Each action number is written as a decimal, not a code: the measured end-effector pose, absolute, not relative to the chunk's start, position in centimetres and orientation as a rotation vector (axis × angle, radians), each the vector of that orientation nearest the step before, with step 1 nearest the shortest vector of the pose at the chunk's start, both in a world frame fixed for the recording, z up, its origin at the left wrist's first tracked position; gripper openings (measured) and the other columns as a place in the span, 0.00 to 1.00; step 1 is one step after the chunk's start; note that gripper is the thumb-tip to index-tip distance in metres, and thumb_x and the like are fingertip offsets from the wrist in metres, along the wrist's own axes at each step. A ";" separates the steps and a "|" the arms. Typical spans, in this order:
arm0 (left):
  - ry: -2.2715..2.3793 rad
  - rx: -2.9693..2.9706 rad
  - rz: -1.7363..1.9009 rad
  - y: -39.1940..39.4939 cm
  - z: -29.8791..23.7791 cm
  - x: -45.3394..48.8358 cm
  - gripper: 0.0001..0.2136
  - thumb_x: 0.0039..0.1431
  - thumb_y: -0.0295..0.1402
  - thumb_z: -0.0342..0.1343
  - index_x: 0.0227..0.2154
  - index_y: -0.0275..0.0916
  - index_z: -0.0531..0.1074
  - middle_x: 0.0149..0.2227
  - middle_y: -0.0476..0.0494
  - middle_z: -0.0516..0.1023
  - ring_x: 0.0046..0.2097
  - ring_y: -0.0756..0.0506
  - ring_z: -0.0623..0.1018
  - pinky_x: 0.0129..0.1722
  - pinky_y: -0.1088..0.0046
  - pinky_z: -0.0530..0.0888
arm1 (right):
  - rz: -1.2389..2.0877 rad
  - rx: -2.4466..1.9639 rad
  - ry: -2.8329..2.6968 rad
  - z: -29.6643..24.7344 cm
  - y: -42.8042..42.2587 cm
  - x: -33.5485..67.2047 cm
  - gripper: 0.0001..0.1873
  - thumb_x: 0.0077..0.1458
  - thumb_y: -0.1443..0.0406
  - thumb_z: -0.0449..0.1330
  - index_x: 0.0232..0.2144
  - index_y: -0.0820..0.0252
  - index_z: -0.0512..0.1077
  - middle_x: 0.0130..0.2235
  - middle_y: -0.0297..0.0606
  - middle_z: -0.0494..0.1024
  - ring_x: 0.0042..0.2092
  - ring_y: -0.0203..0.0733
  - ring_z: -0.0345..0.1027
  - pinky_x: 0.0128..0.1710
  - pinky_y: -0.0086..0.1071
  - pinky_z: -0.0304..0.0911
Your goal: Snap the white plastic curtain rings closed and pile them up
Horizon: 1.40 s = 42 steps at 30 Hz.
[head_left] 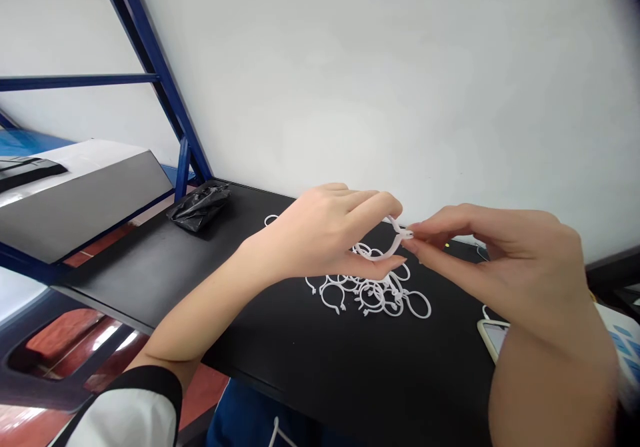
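Note:
A white plastic ring clip (393, 249) is held up above the table between both hands. My left hand (325, 230) is closed around its curved part, thumb below and fingers over the top. At the clip's jutting ends, the thumb and forefinger of my right hand (500, 247) pinch together. Beneath the hands lies a loose pile of similar white ring clips (377, 297), several of them overlapping. One more ring (271, 219) shows partly behind my left wrist.
The black table (310, 353) stands against a white wall. A crumpled black plastic bag (200, 207) lies at its far left corner. Near my right forearm is a phone (493, 337) in a pale case. A blue metal frame (165, 87) rises at the left.

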State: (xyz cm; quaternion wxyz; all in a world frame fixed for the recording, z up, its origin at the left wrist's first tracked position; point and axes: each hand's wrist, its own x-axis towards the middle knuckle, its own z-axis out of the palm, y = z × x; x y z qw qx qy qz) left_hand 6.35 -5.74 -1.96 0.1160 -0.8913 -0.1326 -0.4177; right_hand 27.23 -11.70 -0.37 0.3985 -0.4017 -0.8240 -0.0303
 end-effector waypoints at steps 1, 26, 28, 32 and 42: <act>-0.388 -2.614 -1.220 -5.7 -2.0 6.3 0.13 0.60 0.41 0.55 0.36 0.35 0.66 0.25 0.54 0.72 0.23 0.54 0.69 0.26 0.76 0.66 | -0.082 -1.024 -2.091 -0.3 -11.8 27.2 0.06 0.53 0.69 0.65 0.29 0.51 0.74 0.28 0.25 0.78 0.27 0.33 0.72 0.27 0.30 0.67; -0.307 -2.742 -1.436 -5.4 -2.3 6.1 0.23 0.55 0.51 0.60 0.41 0.35 0.67 0.27 0.51 0.75 0.28 0.54 0.75 0.28 0.79 0.69 | -0.117 -0.903 -2.050 -0.8 -11.9 26.5 0.08 0.53 0.70 0.66 0.29 0.54 0.71 0.28 0.27 0.78 0.32 0.35 0.74 0.31 0.29 0.69; -0.300 -2.712 -1.452 -5.3 -2.2 6.1 0.21 0.55 0.50 0.61 0.38 0.35 0.68 0.25 0.52 0.74 0.26 0.54 0.74 0.27 0.79 0.69 | -0.144 -0.899 -2.046 -0.9 -11.9 26.2 0.08 0.54 0.70 0.65 0.29 0.53 0.71 0.28 0.27 0.78 0.31 0.35 0.74 0.30 0.29 0.69; -0.311 -2.660 -1.411 -5.2 -2.1 6.1 0.16 0.57 0.46 0.59 0.34 0.37 0.66 0.24 0.54 0.73 0.24 0.55 0.71 0.24 0.79 0.67 | -0.191 -0.901 -2.059 -0.6 -12.0 26.2 0.07 0.54 0.70 0.65 0.29 0.53 0.71 0.28 0.26 0.78 0.28 0.33 0.72 0.28 0.28 0.67; -0.343 -2.600 -1.348 -5.3 -2.2 6.0 0.10 0.58 0.40 0.55 0.30 0.39 0.64 0.19 0.58 0.69 0.19 0.56 0.65 0.19 0.80 0.59 | -0.126 -1.024 -2.260 0.2 -12.6 26.2 0.04 0.59 0.69 0.61 0.35 0.55 0.72 0.27 0.25 0.77 0.25 0.27 0.68 0.25 0.24 0.61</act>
